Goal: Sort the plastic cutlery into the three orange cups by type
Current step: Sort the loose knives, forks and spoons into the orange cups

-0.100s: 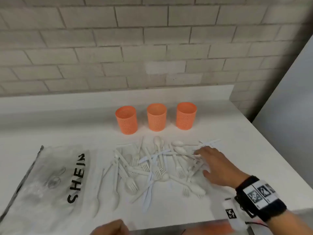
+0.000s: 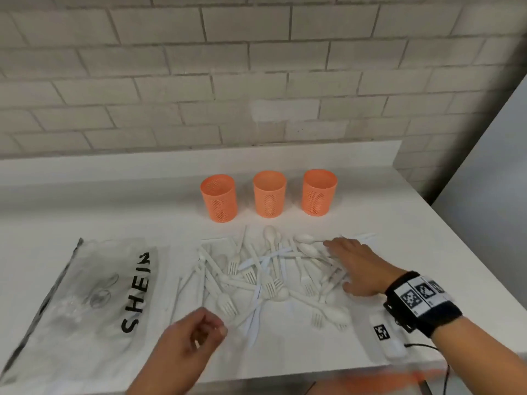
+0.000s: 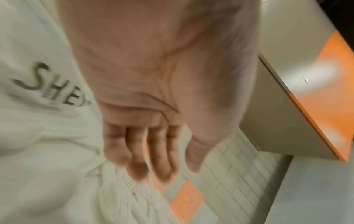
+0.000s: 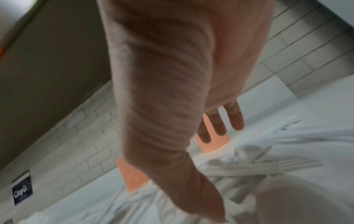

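Left hand has come up from the bottom edge of the head view since the earlier frame and now sits over the near left corner of the cutlery pile, fingers loosely bent, holding nothing that shows; left wrist view confirms fingers hanging relaxed and apart, palm bare. Right hand has barely shifted: still laid flat over the right side of the pile, fingers extended and slightly spread, fingertips near a spoon at the far right edge of the heap; whether it touches the cutlery cannot be told. Right wrist view shows straight fingers, nothing gripped

Pile: white plastic forks, spoons and knives, tangled and crossed, lying on the white counter in front of the cups. Nothing visible inside any cup

Three orange perforated cups upright in a row behind the pile: left cup, middle cup, right cup, set apart from each other

Clear plastic bag printed SHEIN lies flat left of the pile. Black wristband with square markers on right wrist. Pale brick wall behind counter
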